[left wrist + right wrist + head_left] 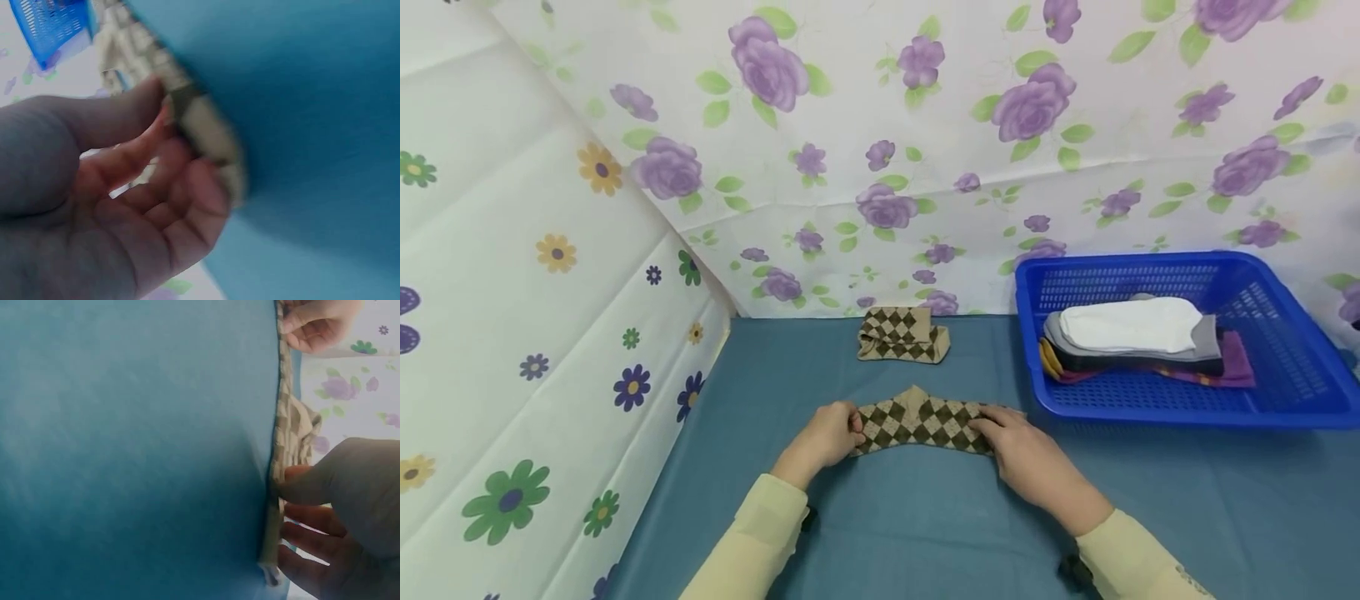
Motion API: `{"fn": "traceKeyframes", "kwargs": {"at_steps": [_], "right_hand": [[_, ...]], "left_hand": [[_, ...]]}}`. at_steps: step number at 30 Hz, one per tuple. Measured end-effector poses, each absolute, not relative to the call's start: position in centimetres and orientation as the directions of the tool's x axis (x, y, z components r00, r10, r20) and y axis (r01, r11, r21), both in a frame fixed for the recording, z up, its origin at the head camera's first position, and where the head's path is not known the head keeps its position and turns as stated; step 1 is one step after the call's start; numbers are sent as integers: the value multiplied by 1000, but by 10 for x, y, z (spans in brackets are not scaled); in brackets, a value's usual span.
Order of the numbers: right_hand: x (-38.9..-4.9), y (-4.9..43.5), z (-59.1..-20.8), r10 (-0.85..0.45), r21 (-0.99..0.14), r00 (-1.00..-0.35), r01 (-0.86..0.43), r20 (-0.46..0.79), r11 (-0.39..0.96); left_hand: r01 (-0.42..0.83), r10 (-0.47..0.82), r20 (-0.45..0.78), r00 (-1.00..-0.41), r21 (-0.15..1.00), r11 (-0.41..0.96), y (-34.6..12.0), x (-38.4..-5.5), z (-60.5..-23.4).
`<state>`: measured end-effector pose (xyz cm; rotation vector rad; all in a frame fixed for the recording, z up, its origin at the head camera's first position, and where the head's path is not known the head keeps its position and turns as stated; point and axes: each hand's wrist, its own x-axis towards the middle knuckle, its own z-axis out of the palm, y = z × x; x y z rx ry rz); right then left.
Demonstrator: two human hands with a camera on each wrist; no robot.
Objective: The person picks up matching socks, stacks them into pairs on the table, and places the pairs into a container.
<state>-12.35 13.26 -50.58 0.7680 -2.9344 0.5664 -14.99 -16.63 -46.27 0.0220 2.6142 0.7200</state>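
Observation:
A beige and dark brown argyle sock lies stretched sideways on the blue cloth, its heel pointing away from me. My left hand pinches its left end between thumb and fingers; in the left wrist view the sock is slightly blurred beside the fingertips. At the other end, my right hand grips the sock with the thumb on the near edge and fingers over the far side, as the right wrist view shows. Just beyond lies a matching argyle sock, folded over on itself.
A blue plastic basket stands at the back right. Inside it are stacked a white sock, a grey sock and darker, coloured ones beneath. Flower-printed sheets border the table's back and left sides.

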Motion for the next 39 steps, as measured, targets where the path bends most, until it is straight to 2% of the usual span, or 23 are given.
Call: {"fn": "traceKeyframes", "kwargs": {"at_steps": [3, 7, 10, 14, 19, 24, 29, 34, 39], "right_hand": [[-125, 134, -499, -473, -328, -864, -503, 172, 800], [-121, 132, -488, -487, -324, -852, -524, 193, 788], [-115, 127, -480, -504, -309, -841, -540, 196, 782], [-110, 123, -475, -517, -273, -823, -567, 236, 777], [-108, 121, -473, -522, -259, -812, -579, 260, 773], [-107, 121, -470, -516, -267, -819, -571, 251, 777], [-107, 123, -467, -517, -278, -815, -576, 260, 768], [-108, 124, -466, -512, -289, -820, -570, 256, 769], [-109, 127, -466, -502, -299, -827, -560, 254, 772]], "left_hand": [[-65, 126, -375, -918, 457, 887, -161, -159, -449], [-8, 69, -189, -980, 380, 925, -148, -184, -434], [11, 37, -80, -996, 303, 953, -140, -209, -434], [33, 51, -72, -996, 227, 973, -136, -237, -449], [93, 106, -53, -993, 200, 975, -140, -259, -463], [119, 150, -135, -979, 216, 969, -143, -270, -465], [58, 109, -218, -970, 227, 972, -142, -273, -463], [35, 76, -152, -985, 253, 967, -147, -271, -465], [32, 54, -39, -998, 430, 902, -160, -263, -469]]}}
